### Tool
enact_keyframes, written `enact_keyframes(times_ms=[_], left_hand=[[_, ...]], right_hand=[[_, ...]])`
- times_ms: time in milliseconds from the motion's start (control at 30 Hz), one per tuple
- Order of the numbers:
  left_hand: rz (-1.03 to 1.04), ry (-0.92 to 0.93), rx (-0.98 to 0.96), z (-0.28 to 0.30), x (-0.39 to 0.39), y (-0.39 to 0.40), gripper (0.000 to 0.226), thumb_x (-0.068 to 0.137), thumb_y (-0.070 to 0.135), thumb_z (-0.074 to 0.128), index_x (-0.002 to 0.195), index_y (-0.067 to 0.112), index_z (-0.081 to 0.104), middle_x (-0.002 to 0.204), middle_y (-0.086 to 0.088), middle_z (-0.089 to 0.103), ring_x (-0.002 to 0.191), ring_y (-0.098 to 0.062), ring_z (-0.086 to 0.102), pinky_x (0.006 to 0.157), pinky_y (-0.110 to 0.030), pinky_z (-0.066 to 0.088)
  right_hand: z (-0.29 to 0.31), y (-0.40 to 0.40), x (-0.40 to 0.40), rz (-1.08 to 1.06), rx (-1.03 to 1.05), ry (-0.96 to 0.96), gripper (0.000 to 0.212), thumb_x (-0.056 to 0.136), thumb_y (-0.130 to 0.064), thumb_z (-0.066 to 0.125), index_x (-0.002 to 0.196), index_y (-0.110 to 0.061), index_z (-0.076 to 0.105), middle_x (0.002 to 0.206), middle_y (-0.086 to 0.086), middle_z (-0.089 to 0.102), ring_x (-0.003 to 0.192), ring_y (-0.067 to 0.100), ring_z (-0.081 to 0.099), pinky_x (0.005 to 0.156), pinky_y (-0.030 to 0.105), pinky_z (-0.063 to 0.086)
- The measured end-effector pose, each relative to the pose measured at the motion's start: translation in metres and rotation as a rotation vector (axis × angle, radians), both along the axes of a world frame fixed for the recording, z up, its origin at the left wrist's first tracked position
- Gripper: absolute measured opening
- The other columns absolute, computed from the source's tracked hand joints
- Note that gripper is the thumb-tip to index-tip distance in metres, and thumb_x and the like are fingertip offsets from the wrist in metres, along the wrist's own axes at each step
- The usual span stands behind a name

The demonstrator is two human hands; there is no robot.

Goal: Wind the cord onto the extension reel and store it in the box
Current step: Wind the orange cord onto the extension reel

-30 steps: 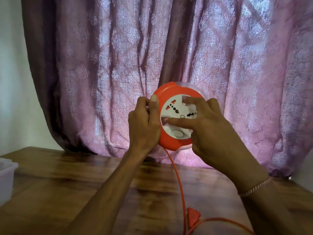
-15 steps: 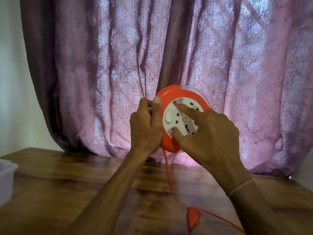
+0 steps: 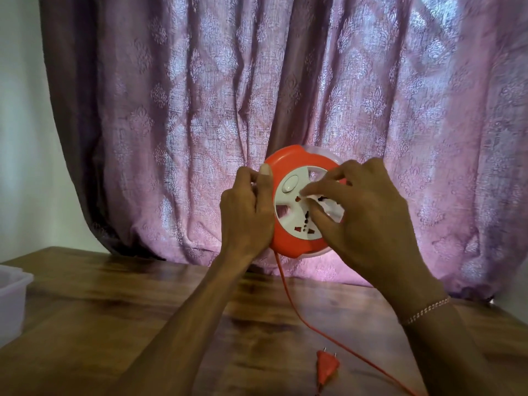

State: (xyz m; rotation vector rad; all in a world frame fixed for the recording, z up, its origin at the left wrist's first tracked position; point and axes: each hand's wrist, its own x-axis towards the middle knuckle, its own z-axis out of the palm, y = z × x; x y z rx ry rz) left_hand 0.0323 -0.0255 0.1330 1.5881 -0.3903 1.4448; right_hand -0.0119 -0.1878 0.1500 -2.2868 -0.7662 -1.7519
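The orange extension reel [image 3: 288, 241] was held up in the air above the wooden table [image 3: 114, 315], in front of the pink patterned curtain [image 3: 200, 110], standing on edge with its round face turned toward the camera. Its white hub [image 3: 294, 195], carrying socket holes and a round white button, showed no readable brand or lettering. The left hand [image 3: 247, 215] gripped the reel's left rim, fingers curled round the edge and the thumb lying upright along the front. The right hand [image 3: 363, 221] lay over the hub's right side, its fingers bent and pressed into the white face and its openings. The orange cord [image 3: 288, 298] left the bottom of the reel, hung down to the table and ran toward the lower right edge. The orange plug [image 3: 327, 367] lay flat on the table near the front, prongs pointing away from the camera. A translucent plastic box [image 3: 13, 298] stood at the table's left edge, well apart from the reel.
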Motion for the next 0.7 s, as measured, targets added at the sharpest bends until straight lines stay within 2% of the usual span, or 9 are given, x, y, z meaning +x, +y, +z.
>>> enact_keyframes(times_ms=[33,100,200,367,433,500,600,700], left_hand=[[-0.008,0.003,-0.002,0.000,0.000,0.000,0.033,0.102,0.038,0.040,0.079,0.016,0.046,0.055,0.015,0.049,0.055,0.007,0.055,0.046,-0.008,0.034],[-0.017,0.005,-0.006,0.001,-0.002,-0.001,0.032,0.103,0.034,0.041,0.080,0.014,0.047,0.057,0.016,0.049,0.057,0.011,0.055,0.047,-0.006,0.035],[-0.019,-0.005,0.000,0.001,-0.003,0.001,0.033,0.103,0.036,0.041,0.079,0.014,0.047,0.056,0.014,0.049,0.056,0.009,0.056,0.046,-0.007,0.035],[-0.025,-0.002,0.014,0.001,0.000,0.003,0.032,0.101,0.038,0.041,0.079,0.016,0.048,0.055,0.013,0.052,0.055,0.006,0.056,0.046,-0.008,0.034],[-0.024,-0.006,0.020,0.002,-0.001,0.001,0.032,0.101,0.039,0.041,0.079,0.017,0.048,0.054,0.014,0.051,0.054,0.005,0.056,0.046,-0.008,0.035],[-0.024,-0.013,0.025,0.002,-0.003,0.000,0.032,0.100,0.039,0.041,0.078,0.017,0.047,0.054,0.014,0.050,0.054,0.004,0.055,0.047,-0.008,0.035],[-0.021,-0.027,0.019,0.003,-0.006,0.000,0.031,0.101,0.035,0.043,0.077,0.016,0.047,0.051,0.012,0.047,0.051,0.004,0.053,0.046,-0.009,0.033],[-0.030,-0.017,0.014,0.005,-0.007,0.002,0.033,0.101,0.039,0.043,0.078,0.016,0.047,0.050,0.011,0.047,0.049,0.002,0.052,0.045,-0.011,0.031]], right_hand=[[0.001,-0.002,0.001,0.029,-0.068,0.055,0.026,0.083,-0.018,0.070,0.105,-0.031,0.072,0.115,0.001,0.063,0.104,0.026,0.049,0.065,0.041,0.053],[0.002,-0.004,0.001,0.034,-0.189,0.173,0.053,0.074,0.000,0.069,0.110,-0.039,0.070,0.131,0.005,0.055,0.111,0.030,0.045,0.072,0.047,0.055],[0.002,0.001,-0.001,-0.043,-0.256,0.222,0.068,0.069,0.003,0.072,0.118,-0.045,0.066,0.139,0.009,0.050,0.117,0.032,0.044,0.081,0.047,0.055],[0.001,0.004,-0.004,-0.107,-0.250,0.113,0.055,0.071,-0.010,0.071,0.114,-0.044,0.069,0.125,0.012,0.059,0.108,0.035,0.052,0.074,0.043,0.051],[0.000,0.004,-0.005,-0.131,-0.235,0.066,0.045,0.077,-0.021,0.059,0.112,-0.046,0.070,0.119,0.011,0.061,0.103,0.034,0.054,0.072,0.041,0.050],[-0.001,0.004,-0.006,-0.141,-0.204,0.058,0.048,0.076,-0.027,0.046,0.114,-0.048,0.067,0.113,0.009,0.061,0.099,0.033,0.055,0.071,0.039,0.049],[-0.005,0.007,-0.009,-0.133,-0.069,0.098,0.054,0.071,-0.036,0.063,0.122,-0.053,0.059,0.099,0.003,0.062,0.090,0.030,0.059,0.067,0.034,0.047],[-0.008,0.015,-0.007,-0.096,0.115,0.123,0.059,0.071,-0.063,0.063,0.128,-0.048,0.057,0.091,0.000,0.073,0.084,0.028,0.067,0.070,0.035,0.054]])
